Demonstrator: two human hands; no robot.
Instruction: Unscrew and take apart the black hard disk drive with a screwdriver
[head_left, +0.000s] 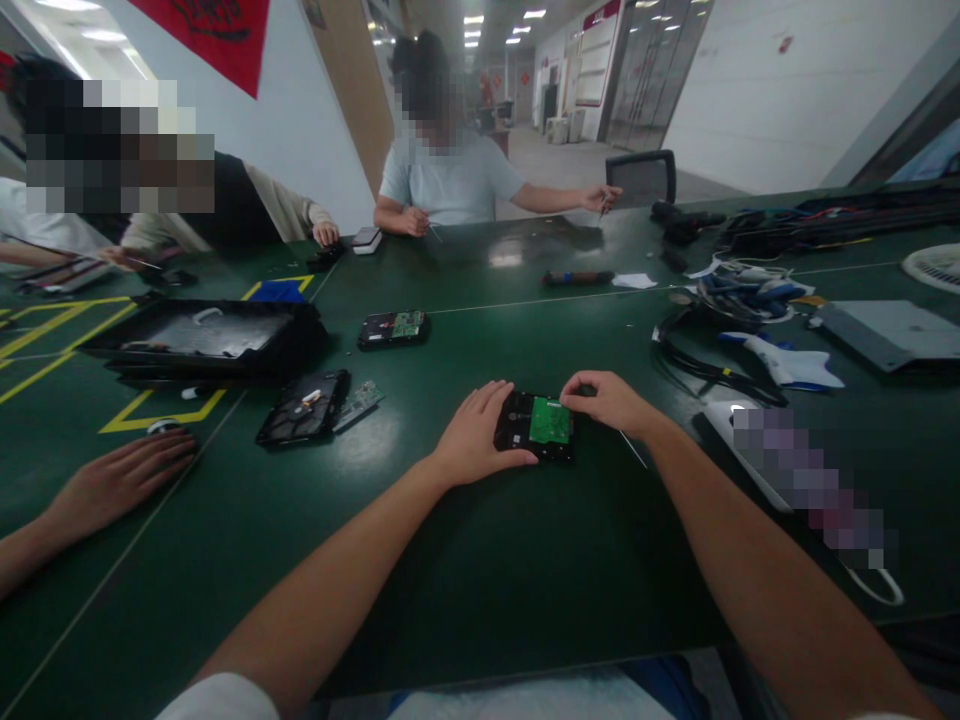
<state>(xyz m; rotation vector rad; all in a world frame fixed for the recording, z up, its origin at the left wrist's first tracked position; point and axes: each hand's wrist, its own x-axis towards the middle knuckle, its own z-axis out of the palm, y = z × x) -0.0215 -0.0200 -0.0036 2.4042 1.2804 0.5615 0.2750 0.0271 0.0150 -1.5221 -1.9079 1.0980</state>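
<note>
A black hard drive (525,432) with a green circuit board (550,420) facing up lies on the dark green table in front of me. My left hand (474,436) grips its left side, thumb along the near edge. My right hand (609,400) has its fingers pinched together at the drive's top right corner, touching the green board. Whether something small sits between those fingertips cannot be made out. A thin rod-like tool (632,449) lies on the table just right of the drive, under my right wrist.
Two more hard drives (304,407) (392,329), a loose circuit board (358,402) and a black tray (202,337) lie to the left. Cables and tools (739,300) crowd the right. Another person's hand (120,478) rests at left; people sit across the table.
</note>
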